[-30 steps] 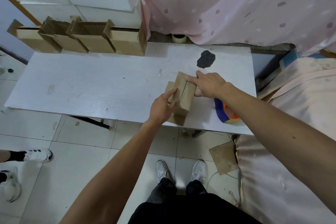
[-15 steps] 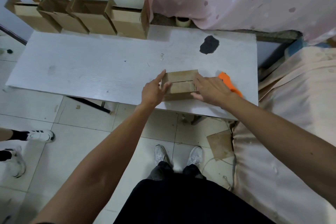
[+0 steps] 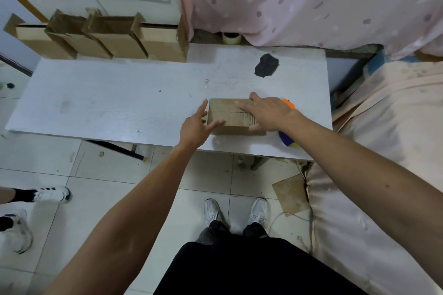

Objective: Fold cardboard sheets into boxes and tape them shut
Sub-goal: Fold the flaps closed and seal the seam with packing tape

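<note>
Cardboard is touched by both hands: a small brown box point(image 3: 227, 118) is set on the near right part of the white desk point(image 3: 115, 108), with its flaps folded down so that a seam runs along its top. The left hand point(image 3: 195, 126) is held wide at the box's left end, fingers straight and spread. Its thumb is laid against the near left corner and its forefinger is stretched along the end wall; nothing is gripped. The right hand point(image 3: 269, 114) is laid flat on the right part of the top, fingers straight across the seam. An orange and blue tool point(image 3: 287, 103) is seen just beside the box on the right, largely hidden by the right wrist. Farther back, the desk is marked by a black patch point(image 3: 266, 66). Along the far left edge a row of open boxes point(image 3: 158, 43) is stood, flaps up. A tape roll point(image 3: 230, 38) is set behind the desk, below a pink spotted curtain point(image 3: 311, 2). A peach-covered bed point(image 3: 388, 132) is placed to the right. On the tiled floor point(image 3: 100, 199) a cardboard scrap point(image 3: 291, 195) is seen near white shoes point(image 3: 212, 209).
</note>
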